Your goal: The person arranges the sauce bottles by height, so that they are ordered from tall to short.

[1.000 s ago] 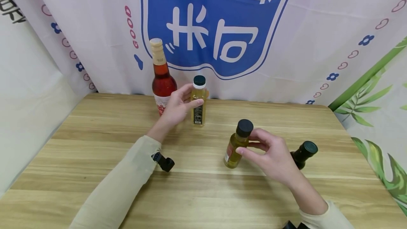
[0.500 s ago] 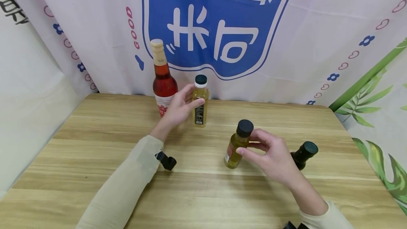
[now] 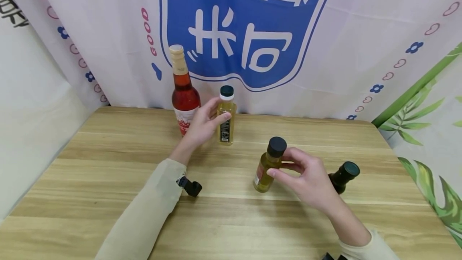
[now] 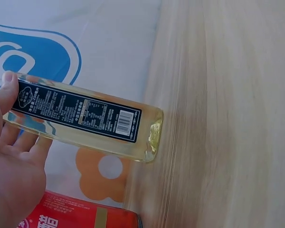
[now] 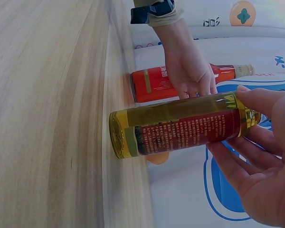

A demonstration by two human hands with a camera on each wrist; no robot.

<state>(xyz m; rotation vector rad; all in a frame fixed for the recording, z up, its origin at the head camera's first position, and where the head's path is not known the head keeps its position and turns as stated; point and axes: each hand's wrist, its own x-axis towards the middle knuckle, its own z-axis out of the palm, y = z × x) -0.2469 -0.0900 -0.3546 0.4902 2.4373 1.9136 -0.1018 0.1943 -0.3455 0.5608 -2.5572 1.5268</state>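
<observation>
My left hand [image 3: 202, 126] holds a square clear bottle [image 3: 225, 131] of pale yellow liquid, thumb on one side and fingers on the other. This bottle has a dark green cap and stands upright near the back of the table. In the left wrist view its black label [image 4: 80, 111] with a barcode faces the camera. Nearer the middle, my right hand [image 3: 312, 181] grips a round bottle of golden oil [image 3: 265, 170] with a black cap, around its upper part. A red label [image 5: 190, 130] covers much of that bottle in the right wrist view.
A tall bottle of red liquid [image 3: 185, 98] stands just left of my left hand. Behind my right wrist is a dark bottle [image 3: 341, 176], partly hidden. A printed white and blue curtain [image 3: 325, 71] hangs along the back edge of the wooden table [image 3: 231, 228].
</observation>
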